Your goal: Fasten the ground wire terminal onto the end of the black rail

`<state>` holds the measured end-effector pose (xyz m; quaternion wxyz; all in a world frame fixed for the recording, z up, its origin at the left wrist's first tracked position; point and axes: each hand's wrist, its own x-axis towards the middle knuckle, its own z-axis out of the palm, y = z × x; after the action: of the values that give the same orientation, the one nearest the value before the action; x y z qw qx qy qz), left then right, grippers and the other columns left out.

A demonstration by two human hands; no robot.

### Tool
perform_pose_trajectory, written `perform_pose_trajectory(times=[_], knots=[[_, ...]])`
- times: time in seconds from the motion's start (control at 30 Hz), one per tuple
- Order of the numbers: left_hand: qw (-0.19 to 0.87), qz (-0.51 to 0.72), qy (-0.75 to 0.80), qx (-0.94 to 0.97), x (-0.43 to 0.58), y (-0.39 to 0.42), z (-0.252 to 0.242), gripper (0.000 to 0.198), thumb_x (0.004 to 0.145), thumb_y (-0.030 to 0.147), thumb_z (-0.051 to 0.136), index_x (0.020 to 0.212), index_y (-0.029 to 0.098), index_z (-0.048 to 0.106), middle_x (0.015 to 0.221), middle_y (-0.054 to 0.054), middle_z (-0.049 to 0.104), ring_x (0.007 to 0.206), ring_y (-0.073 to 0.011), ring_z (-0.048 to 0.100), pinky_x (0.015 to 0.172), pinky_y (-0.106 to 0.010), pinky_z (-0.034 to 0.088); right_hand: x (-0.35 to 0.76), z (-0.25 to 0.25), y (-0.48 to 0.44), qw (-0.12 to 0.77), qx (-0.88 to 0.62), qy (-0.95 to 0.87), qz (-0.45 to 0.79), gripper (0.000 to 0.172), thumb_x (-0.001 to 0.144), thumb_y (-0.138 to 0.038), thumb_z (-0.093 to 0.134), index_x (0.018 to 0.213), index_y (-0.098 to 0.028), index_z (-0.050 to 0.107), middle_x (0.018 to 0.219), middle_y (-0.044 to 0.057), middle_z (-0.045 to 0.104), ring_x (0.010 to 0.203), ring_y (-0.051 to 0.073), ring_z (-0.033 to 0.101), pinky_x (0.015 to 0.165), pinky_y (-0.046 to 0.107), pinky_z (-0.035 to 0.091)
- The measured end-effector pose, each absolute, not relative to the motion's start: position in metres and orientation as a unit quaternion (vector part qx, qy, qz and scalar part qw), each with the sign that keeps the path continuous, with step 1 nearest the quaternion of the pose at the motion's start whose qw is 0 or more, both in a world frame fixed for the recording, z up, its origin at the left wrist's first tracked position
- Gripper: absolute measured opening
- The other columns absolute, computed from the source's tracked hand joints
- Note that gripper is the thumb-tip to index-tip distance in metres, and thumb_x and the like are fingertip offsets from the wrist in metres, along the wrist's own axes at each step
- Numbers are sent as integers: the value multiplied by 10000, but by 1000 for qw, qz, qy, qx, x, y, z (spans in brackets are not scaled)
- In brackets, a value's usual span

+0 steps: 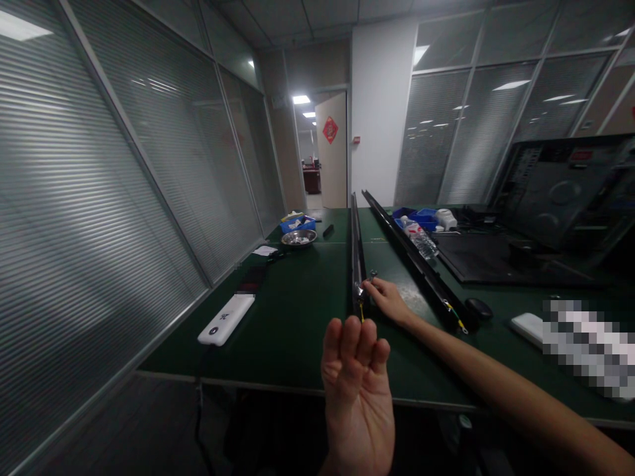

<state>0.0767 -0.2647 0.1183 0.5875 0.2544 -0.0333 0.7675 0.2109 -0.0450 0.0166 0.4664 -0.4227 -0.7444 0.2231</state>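
Fingers closed in a pinch, my right hand (384, 297) rests at the near part of a long black channel-shaped rail (356, 248). A small silver metal piece (374, 273) juts out just above its fingers, its kind too small to make out. At the rail's near end hangs a short yellow wire (362, 312). My left hand (356, 390) is raised in front of that end, palm toward me, fingers extended with slightly bent tips, nothing visible in it. To the right lies a second black rail (414, 258) with a yellow-green wire (456, 317) ending in a ring lug.
On the green table (292, 311) are a white power strip (228, 320), a metal bowl (298, 238) of small parts and a blue bin (297, 225). Rightward are a plastic bottle (420, 238), a black mouse-like object (479, 308) and a large black panel (560, 178).
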Motion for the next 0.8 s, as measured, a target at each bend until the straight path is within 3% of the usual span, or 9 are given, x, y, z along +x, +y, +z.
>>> perform_pose_trajectory(times=[0.13,0.43,0.8], knots=[[575,772,-39,270,78,-266,119,309,932,238,768,1231,317,749,1280,28,728,1182,-139,700,1002,-159,558,211,16,-44,465,-424,-744,225,432,1017,-528,463,832,-199,674,738,6,635,683,181,570,637,280,440],[564,781,-19,270,79,-264,120,270,920,254,784,1171,353,773,1233,36,747,1158,-156,714,969,-170,583,212,17,-44,463,-423,-745,228,457,1012,-560,456,847,-199,682,758,13,655,713,187,592,657,275,454],[561,781,-20,274,80,-265,116,280,904,243,806,1165,336,771,1145,85,785,1058,-95,748,962,-116,570,211,15,-44,464,-423,-743,233,436,1015,-539,462,879,-195,695,740,2,626,665,172,552,643,274,428]])
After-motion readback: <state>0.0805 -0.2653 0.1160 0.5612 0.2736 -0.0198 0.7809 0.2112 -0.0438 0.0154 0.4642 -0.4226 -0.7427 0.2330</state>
